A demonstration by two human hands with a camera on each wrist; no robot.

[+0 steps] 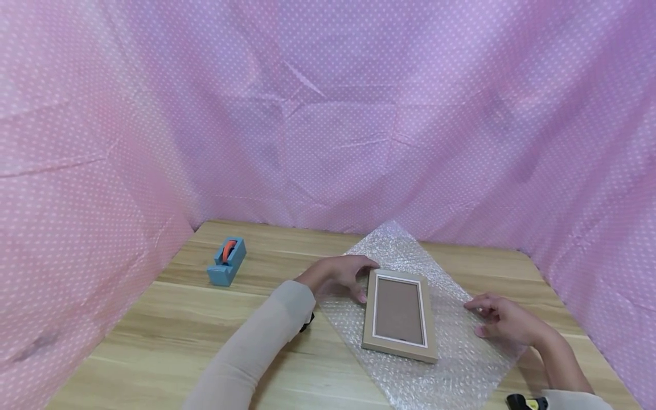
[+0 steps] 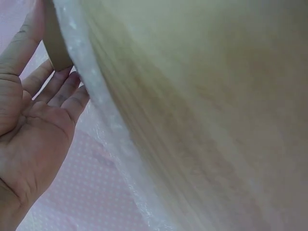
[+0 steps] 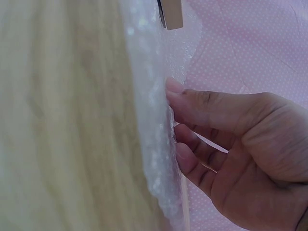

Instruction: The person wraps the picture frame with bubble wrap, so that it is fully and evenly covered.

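A picture frame [image 1: 400,310] with a tan border, a white inner line and a brown middle lies flat on a sheet of bubble wrap [image 1: 456,364]. My left hand [image 1: 345,273] is at the frame's upper left corner, thumb by the left side and fingertips at the top. In the left wrist view, loosely bent fingers [image 2: 67,91] meet the frame's edge [image 2: 58,45]. To the frame's right, my right hand [image 1: 504,320] rests its fingertips on the bubble wrap, apart from the frame. The right wrist view has its thumb and fingers spread against the bubble wrap [image 3: 149,120].
A blue tape dispenser [image 1: 228,262] with an orange roll stands at the left on the wooden table [image 1: 169,336]. Pink dotted cloth [image 1: 328,114] hangs round the back and sides. A dark strapped device [image 1: 525,402] shows at the right wrist.
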